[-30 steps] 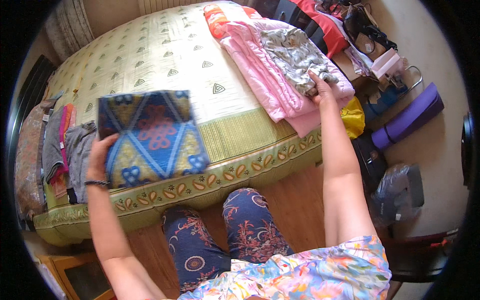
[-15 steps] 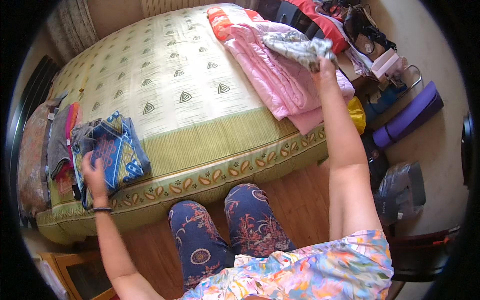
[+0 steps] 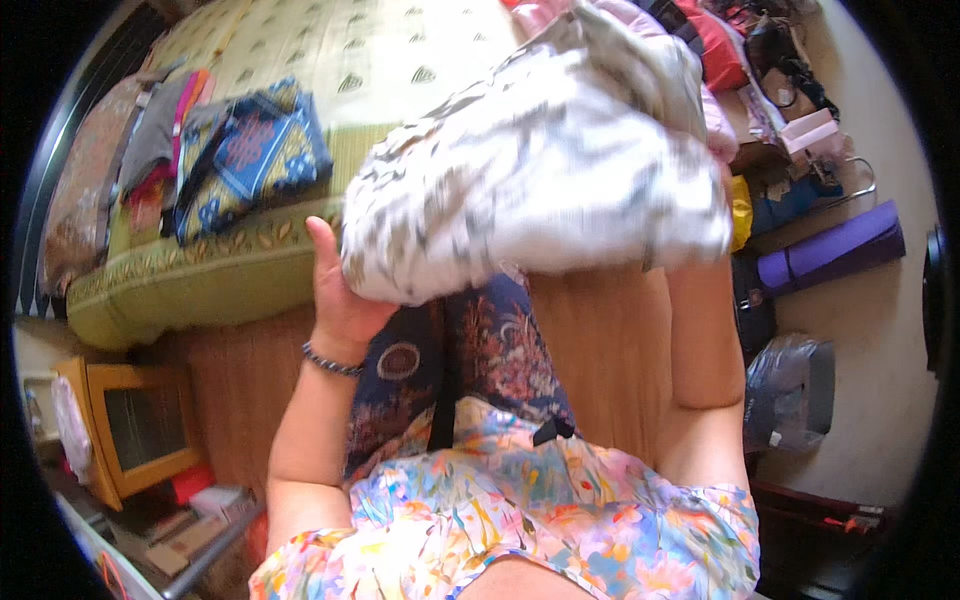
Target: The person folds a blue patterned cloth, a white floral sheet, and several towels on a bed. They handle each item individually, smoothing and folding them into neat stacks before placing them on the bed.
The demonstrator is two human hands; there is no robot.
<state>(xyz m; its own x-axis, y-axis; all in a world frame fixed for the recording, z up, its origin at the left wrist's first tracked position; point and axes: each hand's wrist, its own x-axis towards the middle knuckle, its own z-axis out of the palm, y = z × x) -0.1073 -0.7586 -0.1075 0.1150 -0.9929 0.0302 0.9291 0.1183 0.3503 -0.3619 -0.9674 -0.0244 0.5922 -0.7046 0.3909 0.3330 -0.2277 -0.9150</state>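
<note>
A large white cloth with a grey-green pattern is held up above the bed's front edge, blurred by motion. My right hand is hidden behind its right end, where my right forearm leads; that hand appears closed on the cloth. At the cloth's lower left corner is my left hand, thumb stretched up and apart. Its other fingers are partly covered by the cloth, and no grip shows. To the left on the bed lies a folded blue patterned cloth, touched by neither hand.
The bed has a green patterned cover. Folded textiles lie at its left; a pink quilt is partly hidden behind the raised cloth. A purple rolled mat and a bagged dark item are at right, a wooden cabinet at lower left.
The patterned cloth has come off the pink quilt toward me and spread out larger. My left hand has left the blue cloth and moved right to it. My view has shifted down.
</note>
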